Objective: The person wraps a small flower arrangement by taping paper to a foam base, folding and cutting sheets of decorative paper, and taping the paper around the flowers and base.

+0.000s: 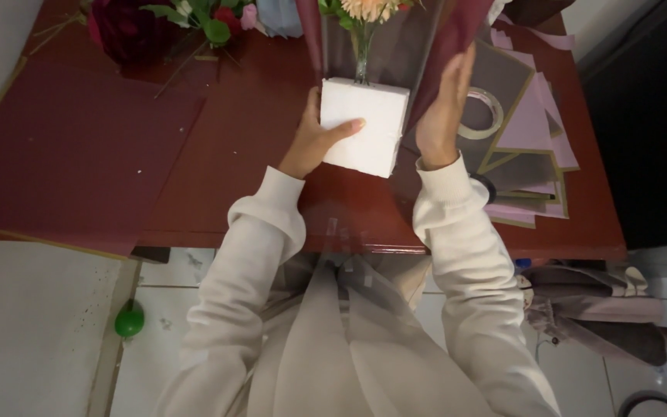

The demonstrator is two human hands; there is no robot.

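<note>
Head view: left hand [314, 143] grips foam block [363, 123]; flowers [364, 9] apparently cropped.

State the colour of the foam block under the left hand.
White square foam block; head view shows it best.

Foam block [364, 123] on table [233, 154], dead ahead at 12 o'clock. My left hand [314, 139] on its 9 o'clock side, thumb over top. My right hand [441, 108] at its 3 o'clock, flat against wrapping sheet [445, 46] rising beside block. Flower stems [361, 46] stand in block's far edge. Tape roll [482, 114] and paper stack [530, 147] at 3 o'clock beyond right hand. Loose flowers [164, 23] at 10 o'clock. Ball [129, 320] on floor, 8 o'clock.
</note>
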